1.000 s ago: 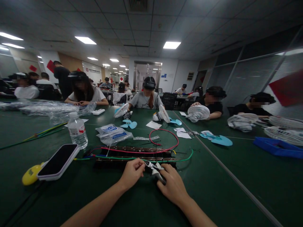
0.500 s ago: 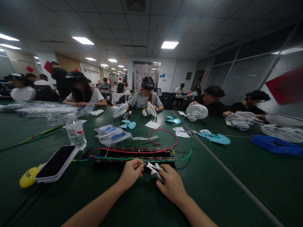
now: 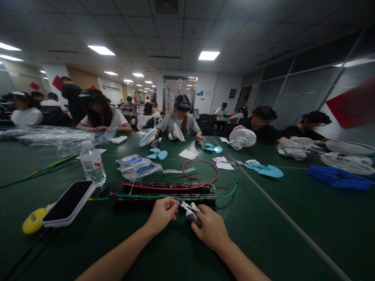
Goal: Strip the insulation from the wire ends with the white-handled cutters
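My right hand (image 3: pixel 211 227) is wrapped round the pale handles of a pair of pliers (image 3: pixel 191 215), whose metal jaws point left. Close to the jaw tips, my left hand (image 3: pixel 162 214) is closed in a pinch; whatever lies between its fingertips is too small to make out. Just beyond both hands lies a black strip assembly (image 3: pixel 137 203) with copper-coloured rods along it. A green wire (image 3: pixel 225 197) and a looped red wire (image 3: pixel 217 171) run over this assembly.
To the left are a phone (image 3: pixel 70 203), a yellow round object (image 3: pixel 34 221) and a water bottle (image 3: pixel 93 166). Plastic bags (image 3: pixel 139 168), blue fan blades (image 3: pixel 265 170) and a blue tray (image 3: pixel 340 177) lie farther out. Co-workers sit across the table with white fans (image 3: pixel 242 139).
Both my hands and the pliers stay almost in place. Across the table, a co-worker's white fan part has shifted left and tilted, and that person's hand has come near a blue fan blade.
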A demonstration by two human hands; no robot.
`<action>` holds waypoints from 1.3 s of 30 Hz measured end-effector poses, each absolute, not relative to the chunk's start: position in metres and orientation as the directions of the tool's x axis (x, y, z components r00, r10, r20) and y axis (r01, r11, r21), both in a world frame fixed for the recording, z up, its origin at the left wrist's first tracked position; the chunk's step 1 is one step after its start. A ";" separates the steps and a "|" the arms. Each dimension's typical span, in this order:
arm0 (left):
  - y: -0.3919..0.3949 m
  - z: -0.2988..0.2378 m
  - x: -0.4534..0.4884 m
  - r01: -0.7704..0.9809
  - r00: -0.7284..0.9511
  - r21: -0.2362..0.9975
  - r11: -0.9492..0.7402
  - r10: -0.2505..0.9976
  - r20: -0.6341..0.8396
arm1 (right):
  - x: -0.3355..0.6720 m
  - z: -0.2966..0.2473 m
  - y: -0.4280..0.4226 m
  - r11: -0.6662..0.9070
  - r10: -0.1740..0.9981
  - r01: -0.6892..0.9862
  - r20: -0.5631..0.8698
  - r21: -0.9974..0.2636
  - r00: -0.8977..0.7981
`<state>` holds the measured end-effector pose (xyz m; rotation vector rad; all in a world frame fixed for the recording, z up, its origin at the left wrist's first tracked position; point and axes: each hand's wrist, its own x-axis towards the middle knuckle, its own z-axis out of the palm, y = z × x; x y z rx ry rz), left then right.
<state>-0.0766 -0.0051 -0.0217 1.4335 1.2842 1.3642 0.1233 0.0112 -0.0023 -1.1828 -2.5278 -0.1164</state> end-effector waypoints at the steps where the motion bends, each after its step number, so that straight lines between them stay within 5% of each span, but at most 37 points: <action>1: -0.005 -0.022 -0.077 0.161 -0.078 0.965 -0.205 0.973 0.219 | 0.123 -0.002 0.011 0.639 0.737 0.767 0.330 -0.055 -0.590; 8: -0.003 -0.026 -0.076 0.185 -0.098 0.964 -0.189 0.973 0.209 | 0.119 0.001 0.010 0.610 0.758 0.792 0.292 -0.001 -0.583; 23: -0.004 -0.022 -0.077 0.112 -0.119 0.968 -0.223 0.964 0.236 | 0.126 -0.004 0.010 0.665 0.706 0.734 0.437 -0.138 -0.557; 39: -0.004 -0.021 -0.078 0.083 -0.051 0.976 -0.201 0.977 0.206 | 0.125 -0.004 0.011 0.690 0.695 0.710 0.408 -0.144 -0.593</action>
